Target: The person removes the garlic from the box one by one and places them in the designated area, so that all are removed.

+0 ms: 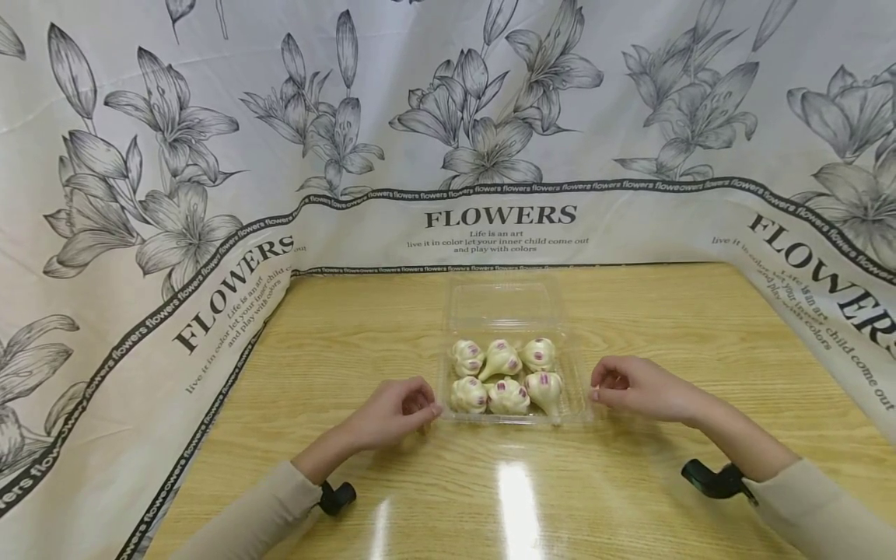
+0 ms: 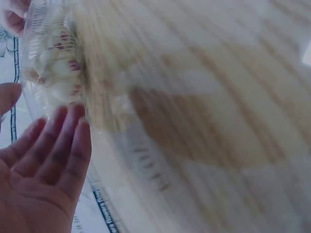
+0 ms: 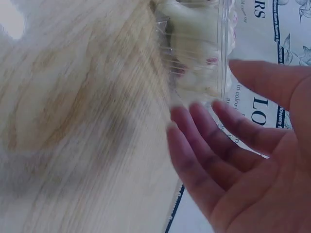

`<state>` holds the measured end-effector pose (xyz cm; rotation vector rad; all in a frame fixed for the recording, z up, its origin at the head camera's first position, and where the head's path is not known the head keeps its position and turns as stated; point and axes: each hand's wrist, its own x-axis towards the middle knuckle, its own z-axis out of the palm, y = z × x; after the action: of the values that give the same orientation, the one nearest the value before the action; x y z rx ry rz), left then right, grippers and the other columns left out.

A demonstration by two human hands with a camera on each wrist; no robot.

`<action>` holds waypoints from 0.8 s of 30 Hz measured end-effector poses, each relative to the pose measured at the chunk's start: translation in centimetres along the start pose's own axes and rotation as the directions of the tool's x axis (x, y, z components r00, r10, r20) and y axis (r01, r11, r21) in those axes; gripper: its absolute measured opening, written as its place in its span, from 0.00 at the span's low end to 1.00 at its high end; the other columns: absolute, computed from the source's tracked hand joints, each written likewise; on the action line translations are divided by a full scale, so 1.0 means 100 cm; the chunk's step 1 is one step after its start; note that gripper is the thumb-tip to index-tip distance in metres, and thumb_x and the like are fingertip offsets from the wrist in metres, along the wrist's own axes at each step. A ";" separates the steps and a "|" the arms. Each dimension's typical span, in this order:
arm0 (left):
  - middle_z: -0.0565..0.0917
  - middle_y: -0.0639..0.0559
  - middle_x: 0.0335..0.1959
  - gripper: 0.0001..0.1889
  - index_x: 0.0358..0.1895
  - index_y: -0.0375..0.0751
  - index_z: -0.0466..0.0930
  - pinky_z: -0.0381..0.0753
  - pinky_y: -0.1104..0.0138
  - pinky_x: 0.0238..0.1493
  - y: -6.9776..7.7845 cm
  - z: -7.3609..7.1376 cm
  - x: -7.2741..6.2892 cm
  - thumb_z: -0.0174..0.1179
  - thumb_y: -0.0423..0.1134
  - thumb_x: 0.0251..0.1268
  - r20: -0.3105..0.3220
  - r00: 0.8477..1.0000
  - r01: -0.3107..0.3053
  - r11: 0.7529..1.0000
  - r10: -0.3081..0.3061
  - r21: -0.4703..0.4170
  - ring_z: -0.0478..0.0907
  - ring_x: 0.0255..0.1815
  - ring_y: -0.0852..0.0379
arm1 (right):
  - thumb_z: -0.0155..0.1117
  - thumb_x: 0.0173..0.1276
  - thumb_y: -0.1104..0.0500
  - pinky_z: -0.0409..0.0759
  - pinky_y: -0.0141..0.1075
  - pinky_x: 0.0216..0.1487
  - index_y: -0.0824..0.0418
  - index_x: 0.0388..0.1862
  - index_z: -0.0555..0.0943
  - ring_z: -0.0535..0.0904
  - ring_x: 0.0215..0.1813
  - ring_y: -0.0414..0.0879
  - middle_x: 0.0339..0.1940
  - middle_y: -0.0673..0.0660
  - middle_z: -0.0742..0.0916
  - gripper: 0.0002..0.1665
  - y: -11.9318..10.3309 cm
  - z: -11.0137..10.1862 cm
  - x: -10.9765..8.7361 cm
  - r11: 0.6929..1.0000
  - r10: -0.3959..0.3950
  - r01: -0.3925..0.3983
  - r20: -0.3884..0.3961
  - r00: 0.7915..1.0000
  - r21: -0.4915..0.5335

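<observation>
Several garlic bulbs point(image 1: 509, 397), cream with purple patches, lie in two rows inside a clear plastic clamshell box point(image 1: 575, 389). The box's lid point(image 1: 498, 303) is folded back, away from me. My left hand point(image 1: 392, 412) is at the box's front left corner, fingers loosely bent. At its right side is my right hand point(image 1: 647, 389), likewise relaxed. In the left wrist view, the left fingers point(image 2: 60, 145) stretch towards the box wall. The right wrist view has the right fingers point(image 3: 199, 160) just beside the box; whether either hand touches it, I cannot tell.
The box stands on a wood-grain table point(image 1: 350, 327) with glare spots near the front. A white cloth point(image 1: 504, 225) printed with flowers and lettering hangs around the back and sides. Each wrist wears a black strap device point(image 1: 714, 478).
</observation>
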<state>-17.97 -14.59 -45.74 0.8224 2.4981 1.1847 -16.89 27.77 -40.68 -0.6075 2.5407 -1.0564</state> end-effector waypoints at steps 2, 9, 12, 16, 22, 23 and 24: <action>0.86 0.56 0.37 0.13 0.48 0.43 0.81 0.86 0.68 0.38 0.002 -0.002 0.001 0.62 0.50 0.75 -0.036 0.999 -0.033 0.997 0.036 0.066 0.83 0.35 0.61 | 0.68 0.73 0.57 0.82 0.35 0.36 0.67 0.48 0.80 0.80 0.38 0.43 0.37 0.52 0.85 0.14 -0.003 -0.001 0.001 0.993 -0.050 0.041 -0.076 0.996 -0.112; 0.79 0.45 0.60 0.27 0.66 0.36 0.73 0.83 0.57 0.58 0.009 -0.010 0.007 0.65 0.48 0.72 -0.136 0.982 -0.089 0.956 0.131 0.278 0.80 0.58 0.49 | 0.70 0.72 0.58 0.85 0.49 0.46 0.72 0.58 0.79 0.83 0.48 0.54 0.49 0.63 0.86 0.24 -0.010 -0.003 0.008 0.953 -0.163 0.101 -0.204 0.965 -0.284; 0.73 0.42 0.69 0.32 0.72 0.37 0.67 0.75 0.52 0.70 0.012 -0.012 0.012 0.64 0.51 0.73 -0.153 0.977 -0.095 0.944 0.149 0.317 0.72 0.69 0.46 | 0.69 0.72 0.57 0.85 0.54 0.49 0.71 0.61 0.77 0.82 0.50 0.59 0.52 0.66 0.85 0.25 -0.012 -0.003 0.013 0.948 -0.178 0.105 -0.227 0.957 -0.301; 0.63 0.41 0.77 0.40 0.78 0.39 0.59 0.64 0.51 0.77 0.015 -0.014 0.019 0.63 0.54 0.73 -0.167 0.974 -0.091 0.937 0.154 0.338 0.61 0.78 0.46 | 0.69 0.72 0.58 0.84 0.57 0.52 0.71 0.62 0.77 0.82 0.52 0.63 0.54 0.68 0.83 0.25 -0.014 -0.003 0.018 0.943 -0.197 0.114 -0.247 0.949 -0.313; 0.51 0.44 0.84 0.51 0.83 0.39 0.46 0.55 0.53 0.80 0.019 -0.010 0.029 0.59 0.65 0.70 -0.128 0.985 -0.054 0.922 0.111 0.384 0.52 0.82 0.46 | 0.70 0.72 0.59 0.83 0.57 0.55 0.72 0.63 0.77 0.81 0.54 0.63 0.56 0.67 0.82 0.26 -0.013 0.000 0.030 0.920 -0.243 0.147 -0.233 0.942 -0.365; 0.49 0.45 0.84 0.53 0.84 0.39 0.44 0.53 0.53 0.81 0.019 -0.009 0.030 0.59 0.66 0.69 -0.115 0.988 -0.051 0.919 0.104 0.391 0.50 0.83 0.46 | 0.70 0.71 0.59 0.82 0.58 0.56 0.73 0.63 0.77 0.81 0.55 0.63 0.57 0.68 0.82 0.27 -0.013 0.000 0.032 0.918 -0.248 0.153 -0.228 0.941 -0.367; 0.48 0.44 0.85 0.54 0.83 0.37 0.43 0.52 0.53 0.81 0.020 -0.007 0.031 0.59 0.67 0.69 -0.105 0.989 -0.054 0.916 0.105 0.398 0.49 0.83 0.46 | 0.70 0.71 0.59 0.82 0.59 0.57 0.73 0.63 0.77 0.80 0.56 0.64 0.58 0.68 0.82 0.27 -0.013 0.001 0.033 0.917 -0.249 0.154 -0.225 0.942 -0.368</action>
<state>-20.09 -12.20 -43.73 0.9798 2.8854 0.7790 -19.38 25.25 -40.23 -0.8930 2.9894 -0.8001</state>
